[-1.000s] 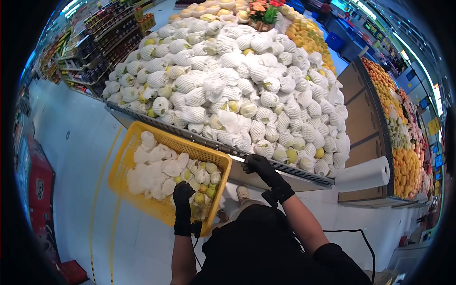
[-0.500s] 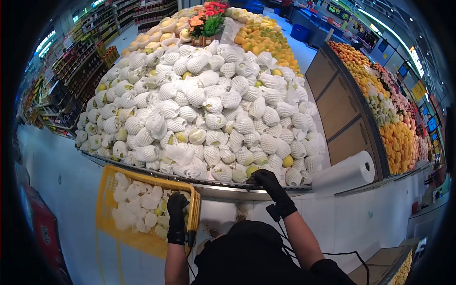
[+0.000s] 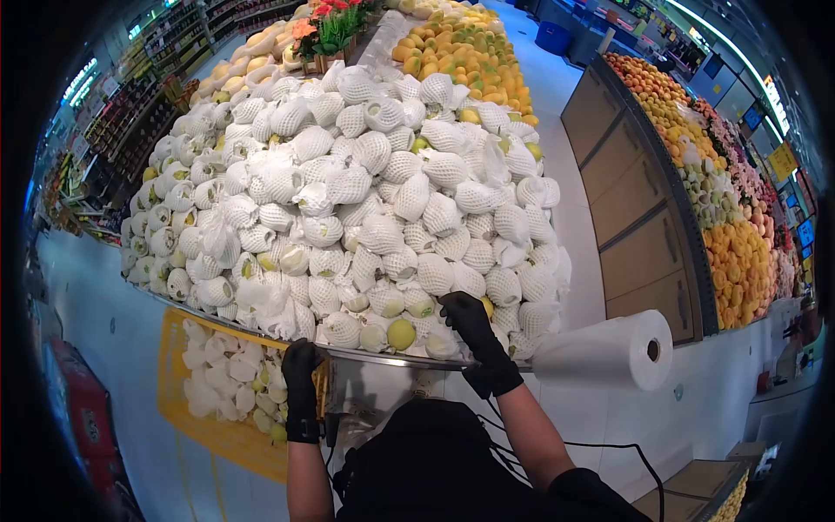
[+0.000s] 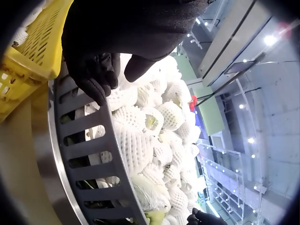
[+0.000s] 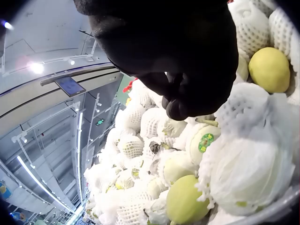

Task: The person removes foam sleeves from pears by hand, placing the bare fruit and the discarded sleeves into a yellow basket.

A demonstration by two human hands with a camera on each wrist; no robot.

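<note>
A large heap of round yellow-green fruit in white foam net sleeves [image 3: 374,235] fills the display. My left hand [image 3: 302,365], in a black glove, is at the display's front edge beside the yellow basket; in the left wrist view its curled fingertips are right at the slatted grey rail [image 4: 89,154], thumb apart, nothing seen in them. My gloved right hand [image 3: 470,326] hangs over the heap's front right part, fingers loosely bent and nothing visible in them. Near it lies a bare green fruit [image 3: 401,335]; in the right wrist view a sleeved fruit [image 5: 251,159] lies below the hand.
The yellow basket [image 3: 178,396] holds crumpled white foam sleeves and some fruit. A roll of clear plastic bags [image 3: 600,352] lies at the display's right corner. Yellow mangoes [image 3: 470,52] and a flower pot [image 3: 335,35] stand behind. Another fruit stand [image 3: 644,200] is on the right.
The view has turned and come closer to the heap. My left hand has gone from over the basket to the rail, and my right hand from the front edge to over the fruit.
</note>
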